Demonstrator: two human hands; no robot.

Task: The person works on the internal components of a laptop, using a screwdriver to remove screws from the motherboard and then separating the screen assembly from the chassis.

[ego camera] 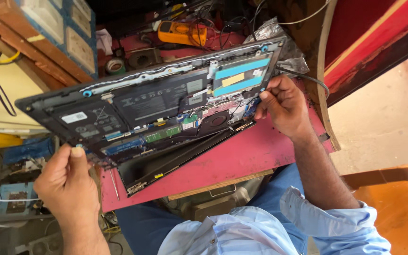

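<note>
An opened laptop (157, 101) lies bottom side up on a red table (242, 156), its cover off so the battery, boards and fan show. My left hand (67, 184) grips its left near corner, thumb on the edge. My right hand (284, 106) holds the right end by the hinge, fingers pinched at the chassis edge. The dark lid (166, 163) hangs partly open beneath the base.
A yellow multimeter (182, 33) with leads, a tape roll (115, 66) and tangled cables lie beyond the laptop. A thin screwdriver (114, 184) rests on the table's near left edge. Circuit boards and parts crowd a lower shelf (10, 189) at left. A wooden frame (324, 71) stands right.
</note>
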